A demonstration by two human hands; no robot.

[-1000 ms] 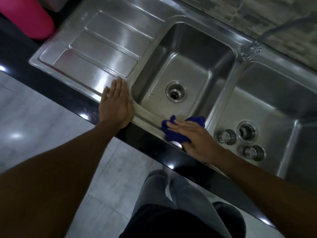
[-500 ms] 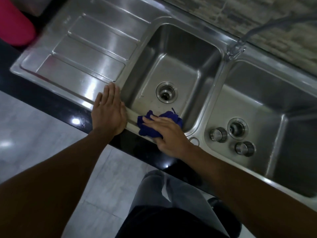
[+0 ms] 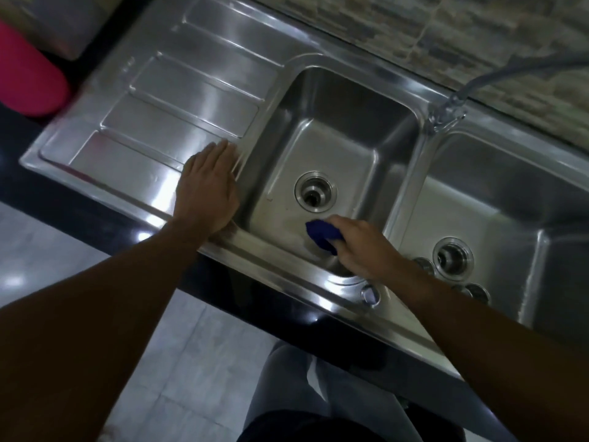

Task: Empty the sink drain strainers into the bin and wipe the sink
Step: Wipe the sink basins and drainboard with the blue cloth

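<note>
inside brushed-steel left basin (image 3: 334,148), right grip (image 3: 360,247) clamped on crumpled blue cloth (image 3: 320,236); left grip (image 3: 207,186) flat, fingers apart.

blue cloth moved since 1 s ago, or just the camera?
Yes. The blue cloth, under the right hand, went from the sink's front rim down into the left basin, now on its floor just in front of the drain.

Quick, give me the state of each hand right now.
Left hand: open, flat on the sink's drainboard, holding nothing.
Right hand: closed on the blue cloth, inside the left basin.
</note>
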